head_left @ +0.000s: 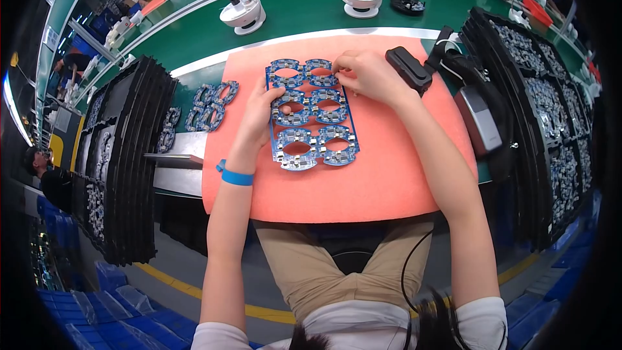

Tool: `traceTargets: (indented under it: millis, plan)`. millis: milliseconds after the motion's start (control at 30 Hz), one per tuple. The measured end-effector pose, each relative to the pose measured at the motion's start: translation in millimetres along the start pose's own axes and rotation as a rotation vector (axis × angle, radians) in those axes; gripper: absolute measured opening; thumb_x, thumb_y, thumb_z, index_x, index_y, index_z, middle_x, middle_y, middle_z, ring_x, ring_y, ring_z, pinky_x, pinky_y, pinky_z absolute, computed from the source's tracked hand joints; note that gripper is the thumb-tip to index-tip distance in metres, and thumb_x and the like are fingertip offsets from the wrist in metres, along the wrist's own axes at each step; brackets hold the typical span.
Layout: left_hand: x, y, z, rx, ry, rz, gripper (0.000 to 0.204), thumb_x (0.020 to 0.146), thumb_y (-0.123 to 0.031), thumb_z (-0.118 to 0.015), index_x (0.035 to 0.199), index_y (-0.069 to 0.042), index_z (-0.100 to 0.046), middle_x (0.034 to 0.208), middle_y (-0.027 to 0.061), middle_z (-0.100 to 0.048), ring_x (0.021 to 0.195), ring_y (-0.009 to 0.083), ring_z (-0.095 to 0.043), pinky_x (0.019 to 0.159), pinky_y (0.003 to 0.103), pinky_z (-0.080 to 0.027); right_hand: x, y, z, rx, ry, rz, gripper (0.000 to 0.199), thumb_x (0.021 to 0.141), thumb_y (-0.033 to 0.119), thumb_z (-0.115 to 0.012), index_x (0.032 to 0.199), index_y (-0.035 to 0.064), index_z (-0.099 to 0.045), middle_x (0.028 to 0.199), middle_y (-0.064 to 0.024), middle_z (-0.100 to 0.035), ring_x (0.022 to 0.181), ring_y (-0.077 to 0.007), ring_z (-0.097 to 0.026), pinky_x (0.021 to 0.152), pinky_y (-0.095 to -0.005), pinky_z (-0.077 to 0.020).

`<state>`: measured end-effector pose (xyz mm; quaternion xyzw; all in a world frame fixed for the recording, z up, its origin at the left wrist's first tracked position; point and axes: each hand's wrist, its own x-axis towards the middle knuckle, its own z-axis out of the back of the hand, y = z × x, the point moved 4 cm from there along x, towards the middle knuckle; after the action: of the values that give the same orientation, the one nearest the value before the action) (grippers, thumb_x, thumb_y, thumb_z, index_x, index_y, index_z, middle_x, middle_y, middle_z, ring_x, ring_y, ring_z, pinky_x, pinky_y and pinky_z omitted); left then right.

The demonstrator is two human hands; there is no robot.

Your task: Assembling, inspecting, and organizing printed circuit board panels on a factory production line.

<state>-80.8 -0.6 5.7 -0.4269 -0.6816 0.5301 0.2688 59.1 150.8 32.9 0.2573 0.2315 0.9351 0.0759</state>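
Observation:
A blue circuit board panel (315, 109), made of several rounded boards with oval holes, is held over the pink foam mat (389, 181). My left hand (259, 113) grips its left edge, thumb on top; a fingertip shows through one of the holes. At the panel's upper right corner, my right hand (372, 78) has its fingers pinched on the edge. Whether a small piece is between those fingers is hidden. A blue wristband (236, 177) circles my left wrist. Separate circuit boards (210, 107) lie at the mat's left edge.
Black trays full of boards stand stacked at left (123, 155) and right (544, 110). A black case (408, 69) and a black-and-silver device (478, 120) lie on the right. White round-based devices (243, 14) stand on the green bench (295, 13) behind. Other people are farther off.

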Motion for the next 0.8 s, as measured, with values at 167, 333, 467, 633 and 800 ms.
traceTargets:
  millis: [167,333,467,633,800]
  plan:
    - [-3.0,-10.6,-4.4,-0.010,0.000,-0.018,0.026,0.086,-0.004,-0.044,0.112,-0.004,-0.041,0.095,0.0086,-0.057,0.065,0.0125,-0.059,0.050,0.021,-0.050,3.6,0.1,-6.2,0.001,-0.037,0.001,0.011,0.077,0.005,-0.058,0.086,-0.0014,-0.057,0.077,-0.0121,-0.060,0.064,-0.0234,-0.059,0.058,-0.0327,-0.0482]
    - [-2.9,-0.9,0.4,-0.030,-0.069,-0.019,0.023,0.086,-0.005,-0.045,0.109,-0.004,-0.039,0.095,0.0118,-0.058,0.071,0.0195,-0.063,0.057,0.030,-0.055,0.5,-11.0,-8.3,0.194,-0.087,-0.126,0.014,0.079,0.008,-0.057,0.088,-0.0023,-0.053,0.077,-0.0117,-0.060,0.068,-0.0196,-0.061,0.063,-0.0301,-0.0487]
    - [-1.8,-1.2,14.4,-0.203,-0.202,-0.083,0.015,0.086,-0.008,-0.045,0.101,-0.004,-0.045,0.090,0.0115,-0.057,0.076,0.0211,-0.062,0.067,0.036,-0.055,-2.2,12.0,7.6,0.228,-0.037,-0.206,0.013,0.079,0.006,-0.056,0.090,-0.0008,-0.054,0.081,-0.0115,-0.061,0.070,-0.0185,-0.061,0.066,-0.0298,-0.0498]
    - [2.8,-2.0,24.0,-0.319,-0.228,-0.146,0.022,0.083,-0.006,-0.045,0.105,-0.003,-0.041,0.094,0.0107,-0.056,0.083,0.0191,-0.058,0.074,0.034,-0.053,-3.3,30.4,-5.6,0.063,0.026,0.121,0.011,0.075,0.007,-0.056,0.084,0.0008,-0.057,0.082,-0.0116,-0.061,0.074,-0.0248,-0.061,0.066,-0.0328,-0.0484]
    - [5.0,-8.1,20.8,-0.418,-0.021,-0.031,0.032,0.079,-0.004,-0.045,0.111,-0.003,-0.046,0.104,0.0108,-0.057,0.093,0.0221,-0.058,0.079,0.037,-0.051,-0.5,32.3,-13.5,0.119,0.129,0.115,0.010,0.073,0.004,-0.053,0.082,0.0001,-0.055,0.076,-0.0122,-0.059,0.068,-0.0269,-0.058,0.061,-0.0348,-0.0463]
